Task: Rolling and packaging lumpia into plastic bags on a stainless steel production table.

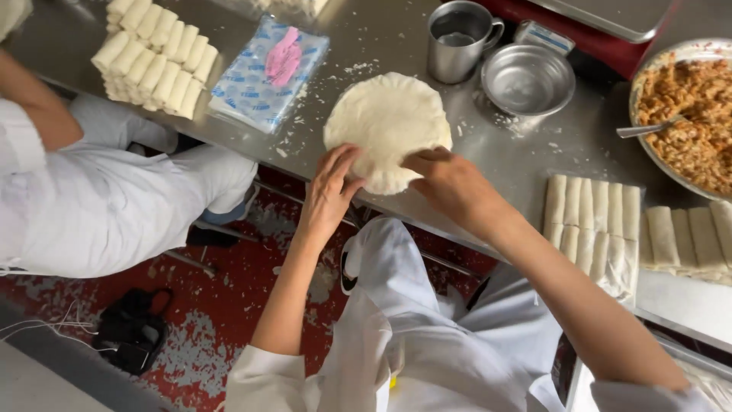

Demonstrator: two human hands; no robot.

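**Hands at the near edge of a round stack of wrappers**

Hands first: our left hand (329, 191) lies with fingers curled over the near left rim of the stack of wrappers (387, 130), fingertips pinching at the edge; our right hand (451, 183) presses on the near right rim, fingers bent and closed against the sheet. Both are gripping the stack's edge rather than lying flat and open.

We see the stack near the front edge of the steel worktop (534, 152), slightly overhanging it. It is round, so it has no clear long axis and points no way in particular. It looks soft, pale and matt, with a ragged, floury rim; crumbs and flour dot the brushed metal around it.

Far of it stands a steel mug (457, 42) with its handle to the right, and just right of that a shallow steel bowl (528, 78). At far right a large bowl of orange-brown filling (694, 114) holds a spoon (648, 128). Finished rolls (591, 221), pale cylinders side by side, lie to the right with their long axes running near to far. More rolls (156, 65) are piled at far left, beside a clear printed bag (255, 84) with a pink thing on it. A person in white (99, 198) sits at left.
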